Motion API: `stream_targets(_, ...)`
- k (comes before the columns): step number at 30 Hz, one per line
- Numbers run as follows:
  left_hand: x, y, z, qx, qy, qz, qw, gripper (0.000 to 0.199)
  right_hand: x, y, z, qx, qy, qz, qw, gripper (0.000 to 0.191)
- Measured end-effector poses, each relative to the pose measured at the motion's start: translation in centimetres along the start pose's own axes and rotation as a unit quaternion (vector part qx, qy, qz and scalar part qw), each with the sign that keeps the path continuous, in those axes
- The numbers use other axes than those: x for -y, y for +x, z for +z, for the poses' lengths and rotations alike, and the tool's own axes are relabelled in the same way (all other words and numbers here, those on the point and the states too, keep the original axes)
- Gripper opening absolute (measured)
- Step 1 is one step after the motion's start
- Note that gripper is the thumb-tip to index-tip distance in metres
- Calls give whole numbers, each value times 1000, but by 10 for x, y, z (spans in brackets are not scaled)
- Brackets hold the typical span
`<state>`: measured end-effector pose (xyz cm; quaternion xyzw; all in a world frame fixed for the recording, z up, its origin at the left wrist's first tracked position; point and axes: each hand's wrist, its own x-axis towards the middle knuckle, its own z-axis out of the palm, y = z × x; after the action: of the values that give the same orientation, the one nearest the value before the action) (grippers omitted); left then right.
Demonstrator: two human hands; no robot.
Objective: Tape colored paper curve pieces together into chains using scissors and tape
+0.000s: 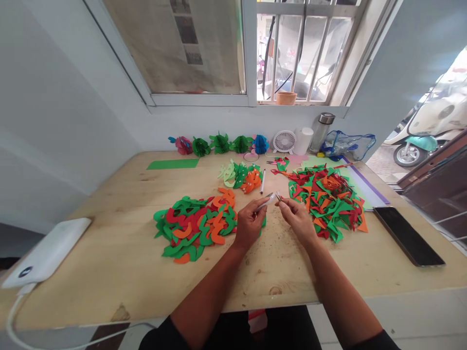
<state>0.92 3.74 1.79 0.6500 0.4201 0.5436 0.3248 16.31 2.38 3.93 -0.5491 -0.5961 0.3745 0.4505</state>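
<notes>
The fingers of the left hand [251, 221] are closed in a pinch on a small pale piece [272, 198], seemingly to present its end to the other hand. The fingers of the right hand [298, 218], also drawn together, grip a slim tool [278, 196] with its tip pointing towards 11 o'clock, very near the pale piece; whether they touch is too small to tell. Holding both low over the worktop [120, 214] probably steadies close work.

Taking the gap between the hands as the centre, a pen [263, 182] lies just beyond at 11 o'clock, likely kept within easy reach. A cluster of pale green, green and orange pieces [229, 174] sits at 10 o'clock. Curved paper cut-outs [197, 223] are heaped between 8 and 9 o'clock, and jagged scraps [333, 204] at 3 o'clock, a split that seems meant to keep shapes and offcuts apart. Farther out, folded paper ornaments [220, 144] line the wall between 10 and 12 o'clock, perhaps safely out of the way.
</notes>
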Motion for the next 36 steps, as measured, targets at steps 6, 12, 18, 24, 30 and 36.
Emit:
stream_targets(6,3,-1,2,14,-20,-10,1000,28,-2,0,1,1,18,-4,1000,38)
stream_targets(12,5,0,1,7,-10,-17,1000,28,-1,-1,1,-2,7,-5,1000,39)
stream_targets(18,6,0,1,14,5,-7,1000,27,1,-2,0,9,-16,-11,1000,36)
stream_targets(24,8,0,1,15,6,-4,1000,27,1,-2,1,4,-19,-14,1000,36)
stream_targets(30,9,0,1,19,-2,-7,1000,28,3,-2,2,-15,-35,-14,999,36)
stream_targets(36,5,0,1,20,13,0,1000,27,2,-2,2,-44,-62,-20,997,38)
